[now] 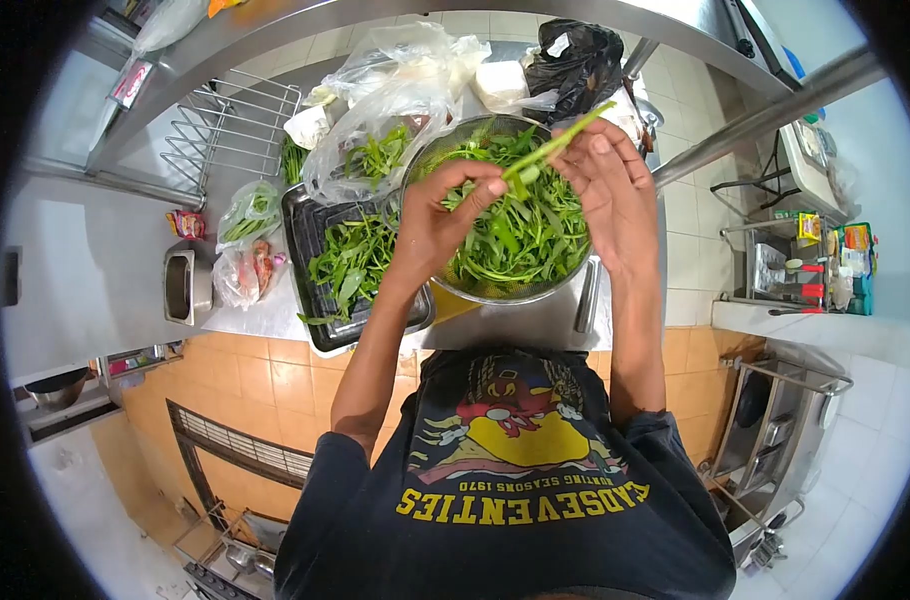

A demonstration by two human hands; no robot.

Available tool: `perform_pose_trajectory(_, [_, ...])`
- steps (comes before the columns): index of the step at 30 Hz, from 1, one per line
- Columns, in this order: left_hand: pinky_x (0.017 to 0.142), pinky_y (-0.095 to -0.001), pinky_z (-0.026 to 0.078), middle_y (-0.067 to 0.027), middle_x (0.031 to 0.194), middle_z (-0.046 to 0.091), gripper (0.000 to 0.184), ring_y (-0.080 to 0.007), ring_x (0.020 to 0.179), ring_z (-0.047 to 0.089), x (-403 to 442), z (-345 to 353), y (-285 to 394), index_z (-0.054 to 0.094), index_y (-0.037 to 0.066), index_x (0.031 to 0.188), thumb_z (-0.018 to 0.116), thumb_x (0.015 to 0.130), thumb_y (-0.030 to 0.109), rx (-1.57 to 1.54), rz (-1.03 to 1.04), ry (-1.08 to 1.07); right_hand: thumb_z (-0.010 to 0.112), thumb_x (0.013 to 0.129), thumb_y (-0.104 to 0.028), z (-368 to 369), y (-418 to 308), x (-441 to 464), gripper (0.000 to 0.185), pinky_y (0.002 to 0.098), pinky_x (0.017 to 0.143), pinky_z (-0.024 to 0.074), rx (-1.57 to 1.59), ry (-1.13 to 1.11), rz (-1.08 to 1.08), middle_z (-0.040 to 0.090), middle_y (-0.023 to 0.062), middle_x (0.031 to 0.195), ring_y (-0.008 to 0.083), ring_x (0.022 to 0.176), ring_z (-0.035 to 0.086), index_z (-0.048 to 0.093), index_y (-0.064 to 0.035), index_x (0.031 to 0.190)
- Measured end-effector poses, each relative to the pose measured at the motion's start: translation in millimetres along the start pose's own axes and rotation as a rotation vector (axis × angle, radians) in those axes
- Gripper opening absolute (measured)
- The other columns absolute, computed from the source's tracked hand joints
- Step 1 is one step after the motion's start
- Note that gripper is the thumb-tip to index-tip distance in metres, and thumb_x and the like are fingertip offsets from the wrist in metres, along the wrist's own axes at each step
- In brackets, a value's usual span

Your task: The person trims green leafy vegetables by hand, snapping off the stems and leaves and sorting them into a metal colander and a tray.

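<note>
Both hands are raised over a round metal mesh strainer heaped with leafy greens. A long pale-green leafy vegetable stalk stretches between them at a slant, its upper right end sticking out past my fingers. My left hand pinches its lower end between thumb and fingertips. Higher up, my right hand grips the stalk with thumb and fingers bent around it. Left of the strainer, a black tray holds more loose leafy greens, partly hidden by my left forearm.
Clear plastic bags, a black plastic bag and a white block-like item stand behind the strainer. A wire rack and small bagged food lie left. A metal rail crosses at upper right.
</note>
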State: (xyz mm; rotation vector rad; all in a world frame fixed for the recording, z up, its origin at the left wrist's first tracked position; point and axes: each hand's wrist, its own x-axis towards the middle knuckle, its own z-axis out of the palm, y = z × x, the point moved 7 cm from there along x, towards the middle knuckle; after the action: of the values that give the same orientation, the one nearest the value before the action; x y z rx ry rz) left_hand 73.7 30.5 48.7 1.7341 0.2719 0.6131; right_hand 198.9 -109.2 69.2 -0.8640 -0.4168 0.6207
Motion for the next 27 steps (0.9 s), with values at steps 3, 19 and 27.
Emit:
perform_pose_trajectory(3, [0.079, -0.024, 0.048, -0.0014, 0.091, 0.068, 0.021, -0.0086, 0.086, 0.061, 7.5, -5.9, -11.4, 0.067, 0.0, 0.106, 0.067, 0.095, 0.017, -0.206, -0.116, 0.026, 0.059, 0.099, -0.015, 1.0, 1.5, -0.9, 0.026, 0.0312, 0.094, 0.05, -0.176, -0.011, -0.009, 0.069, 0.0123, 0.109, 0.0185, 0.099, 0.066, 0.061, -0.0007, 0.12])
perform_pose_trajectory(19, [0.077, -0.0226, 0.048, 0.0015, 0.089, 0.066, 0.016, -0.0064, 0.084, 0.057, -11.3, 4.3, -38.1, 0.069, 0.002, 0.102, 0.07, 0.092, 0.014, -0.071, -0.207, -0.065, 0.069, 0.092, -0.017, -18.6, 58.4, -6.0, 0.021, 0.024, 0.082, 0.0474, -0.599, -0.023, 0.141, 0.068, 0.0008, 0.093, 0.0086, 0.088, 0.06, 0.069, -0.0004, 0.105])
perform_pose_trajectory(27, [0.079, -0.0274, 0.047, -0.0024, 0.093, 0.067, 0.018, -0.0106, 0.087, 0.058, -1.0, -28.3, -22.1, 0.066, 0.002, 0.106, 0.067, 0.094, 0.015, 0.266, -0.066, 0.058, 0.067, 0.093, -0.016, -20.4, 42.5, -16.5, 0.018, 0.0285, 0.077, 0.0474, -0.832, -0.156, 0.099, 0.069, 0.0039, 0.09, 0.0124, 0.082, 0.061, 0.07, -0.001, 0.102])
